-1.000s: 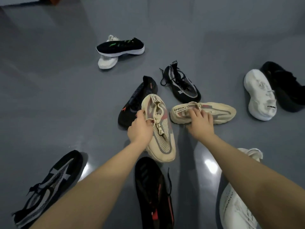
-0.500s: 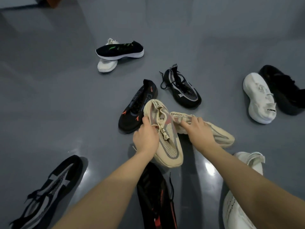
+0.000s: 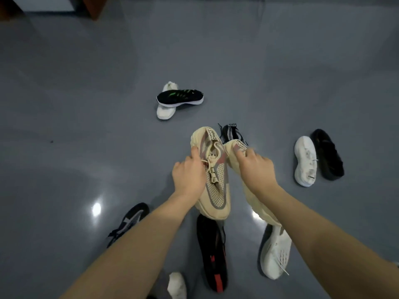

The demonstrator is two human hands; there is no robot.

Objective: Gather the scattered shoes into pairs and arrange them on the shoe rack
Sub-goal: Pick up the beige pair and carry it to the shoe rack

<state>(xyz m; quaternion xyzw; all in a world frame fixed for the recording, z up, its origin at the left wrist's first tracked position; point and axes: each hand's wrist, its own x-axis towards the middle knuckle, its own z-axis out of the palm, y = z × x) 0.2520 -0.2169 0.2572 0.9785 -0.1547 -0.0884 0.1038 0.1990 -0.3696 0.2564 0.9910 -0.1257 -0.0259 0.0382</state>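
My left hand (image 3: 188, 175) grips a beige mesh sneaker (image 3: 216, 190) by its opening, toe pointing toward me. My right hand (image 3: 255, 167) grips the matching beige sneaker (image 3: 232, 152) at its collar; my forearm hides most of it. Both shoes are lifted off the grey floor (image 3: 86, 147), side by side. Scattered on the floor: a black shoe with green stripes (image 3: 180, 97) lying over a white shoe (image 3: 165, 112), a white sneaker (image 3: 305, 161) beside a black shoe (image 3: 328, 155), a black-and-red shoe (image 3: 212, 251), a white sneaker (image 3: 275, 253), and a black-and-grey shoe (image 3: 127, 223).
Another black-and-grey shoe (image 3: 230, 131) peeks out behind the held pair. A white toe (image 3: 177, 285) shows at the bottom edge. A brown furniture leg (image 3: 95, 7) stands at the top left. No shoe rack is in view.
Both hands have lifted the two beige sneakers off the floor and brought them together. The view has tilted up, showing more floor; the black-and-orange shoe is now hidden behind the held pair.
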